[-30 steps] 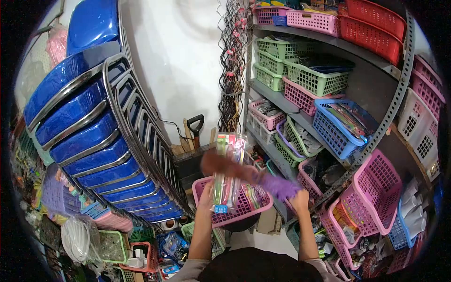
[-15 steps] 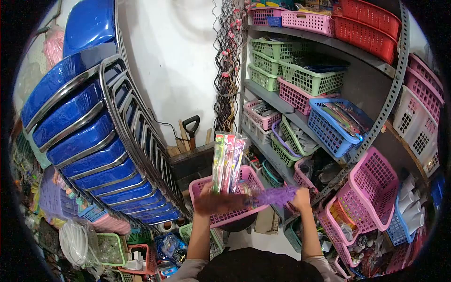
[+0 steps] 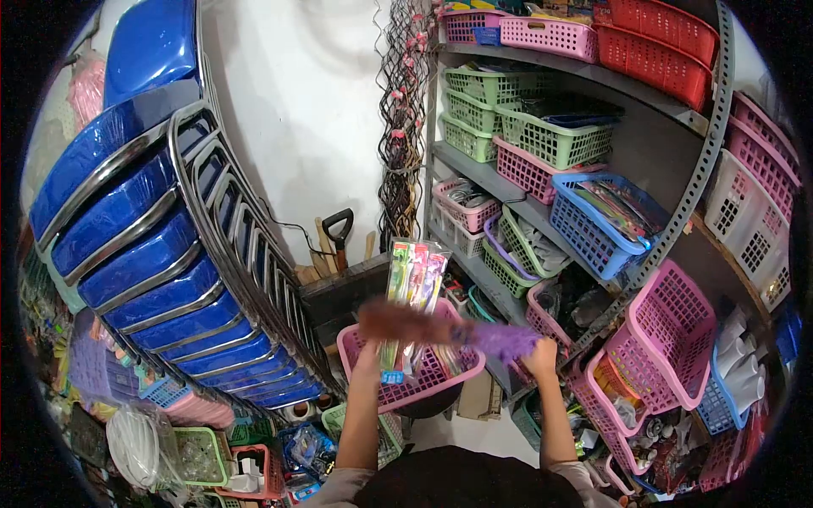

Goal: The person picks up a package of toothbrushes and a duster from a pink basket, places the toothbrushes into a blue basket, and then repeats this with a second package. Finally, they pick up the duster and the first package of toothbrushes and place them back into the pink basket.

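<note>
The right hand (image 3: 540, 360) grips a purple-and-brown duster (image 3: 500, 340), blurred across clear packets (image 3: 415, 267); the left hand (image 3: 367, 359), partly hidden, seems to hold them over the pink basket (image 3: 479, 362), which contains more packets. Light strokes and a firm hold would suit. The blue basket (image 3: 591, 243) carries colourful packets

Both forearms (image 3: 359, 423) stretched forward, well apart, left hand (image 3: 367, 359) partly hidden, right hand (image 3: 541, 359) clenched

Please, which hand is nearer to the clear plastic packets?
Left. The left hand is at the lower left of the packets; the right hand is farther right, at the duster's purple end.
</note>
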